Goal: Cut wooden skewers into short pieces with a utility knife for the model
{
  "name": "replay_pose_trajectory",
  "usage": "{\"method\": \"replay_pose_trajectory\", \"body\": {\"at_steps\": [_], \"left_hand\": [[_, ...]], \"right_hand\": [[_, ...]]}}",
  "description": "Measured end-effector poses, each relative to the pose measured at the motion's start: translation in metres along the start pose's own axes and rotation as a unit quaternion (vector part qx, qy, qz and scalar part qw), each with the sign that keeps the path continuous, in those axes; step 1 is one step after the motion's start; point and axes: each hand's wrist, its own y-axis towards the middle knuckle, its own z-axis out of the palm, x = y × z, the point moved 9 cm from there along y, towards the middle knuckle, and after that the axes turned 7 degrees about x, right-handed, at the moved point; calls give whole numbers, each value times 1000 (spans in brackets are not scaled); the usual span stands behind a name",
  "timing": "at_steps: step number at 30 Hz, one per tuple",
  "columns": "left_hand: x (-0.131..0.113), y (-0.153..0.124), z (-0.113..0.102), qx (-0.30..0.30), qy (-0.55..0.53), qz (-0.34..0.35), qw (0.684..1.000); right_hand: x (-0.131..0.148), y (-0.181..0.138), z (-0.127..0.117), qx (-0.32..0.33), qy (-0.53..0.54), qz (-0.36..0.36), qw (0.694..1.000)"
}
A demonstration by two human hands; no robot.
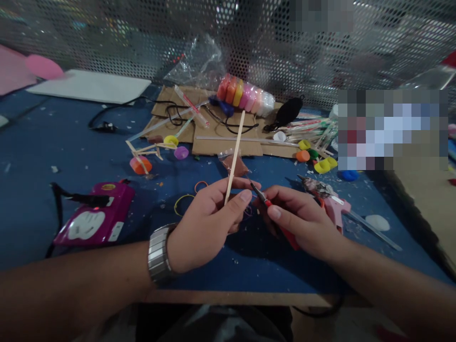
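My left hand (210,223), with a silver watch band at the wrist, is closed on a thin pale wooden stick (235,161). The stick points up and away, leaning slightly right. In my right hand (302,218) is a pair of red-handled pliers (265,198), its narrow dark metal tip pointing at the left fingertips. A small gap seems to separate the tip from the stick. Behind the stick lies a small clear bag of brown material (235,164). Rubber bands (183,205) lie beside and partly behind the left hand.
A purple box (99,213) with a black cord stands left. Right of my right hand lies a pink glue gun (335,204) with a clear stick. Cardboard (228,147), a pack of coloured clay (245,95), plastic caps (302,156) and straws are farther back, before a perforated metal screen (124,42).
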Motion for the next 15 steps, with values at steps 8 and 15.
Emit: {"method": "replay_pose_trajectory", "body": {"at_steps": [8, 15], "left_hand": [[-1, -3, -1, 4, 52, -18, 999], [-5, -1, -6, -22, 54, 5, 998]], "right_hand": [[8, 3, 0, -6, -65, -16, 998], [-2, 1, 7, 34, -67, 16, 997]]}}
